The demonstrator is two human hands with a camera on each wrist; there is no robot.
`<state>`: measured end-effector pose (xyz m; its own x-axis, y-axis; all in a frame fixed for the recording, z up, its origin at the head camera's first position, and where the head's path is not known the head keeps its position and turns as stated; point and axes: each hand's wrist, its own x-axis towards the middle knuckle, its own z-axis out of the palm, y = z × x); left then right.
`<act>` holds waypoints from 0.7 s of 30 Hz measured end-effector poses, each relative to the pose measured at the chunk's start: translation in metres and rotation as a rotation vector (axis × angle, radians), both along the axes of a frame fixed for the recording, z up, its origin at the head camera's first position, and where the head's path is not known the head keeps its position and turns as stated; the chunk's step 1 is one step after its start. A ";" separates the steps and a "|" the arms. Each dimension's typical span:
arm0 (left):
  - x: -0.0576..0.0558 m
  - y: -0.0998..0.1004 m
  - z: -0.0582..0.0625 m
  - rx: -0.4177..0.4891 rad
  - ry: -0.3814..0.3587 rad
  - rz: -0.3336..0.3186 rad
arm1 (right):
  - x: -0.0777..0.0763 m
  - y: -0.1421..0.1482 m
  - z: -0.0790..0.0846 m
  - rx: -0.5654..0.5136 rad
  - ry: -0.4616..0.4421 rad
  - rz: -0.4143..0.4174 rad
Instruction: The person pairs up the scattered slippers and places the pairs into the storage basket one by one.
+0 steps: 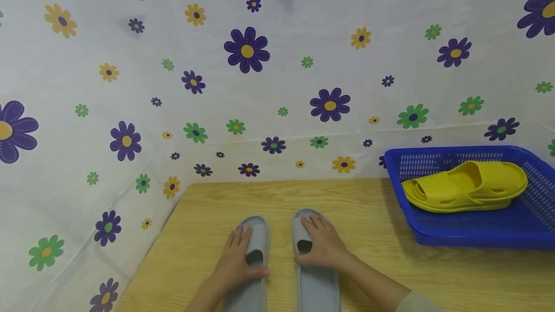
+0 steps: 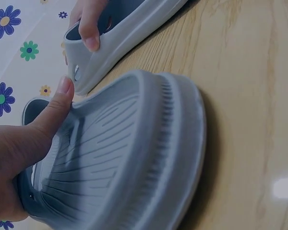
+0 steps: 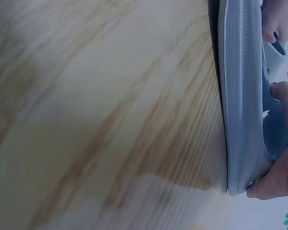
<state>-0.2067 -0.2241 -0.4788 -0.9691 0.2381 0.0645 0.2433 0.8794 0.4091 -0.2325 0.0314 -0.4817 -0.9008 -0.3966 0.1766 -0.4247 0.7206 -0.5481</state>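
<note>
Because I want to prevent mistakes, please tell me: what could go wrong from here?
Uneven movement: the left hand holds one grey, rubbery-looking slipper and the right hand holds another grey, rubbery-looking slipper, with a gap between, so the pair might end up misaligned.

A bump: the blue, perforated plastic basket stands to the right, so a wide swing of the right arm might jolt it and shift the yellow, rubbery-looking footwear inside.

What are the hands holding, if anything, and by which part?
The left hand grips the left gray slipper by its strap; the right hand, the right gray slipper by its strap.
</note>
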 end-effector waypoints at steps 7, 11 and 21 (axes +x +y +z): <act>0.000 0.008 0.000 0.002 0.011 -0.004 | 0.001 0.003 0.002 -0.001 0.006 -0.002; 0.001 0.013 0.000 0.009 0.014 -0.017 | 0.004 0.006 0.003 -0.006 -0.008 -0.011; 0.006 0.023 0.001 -0.019 0.025 -0.012 | 0.009 0.010 0.005 0.007 -0.014 -0.023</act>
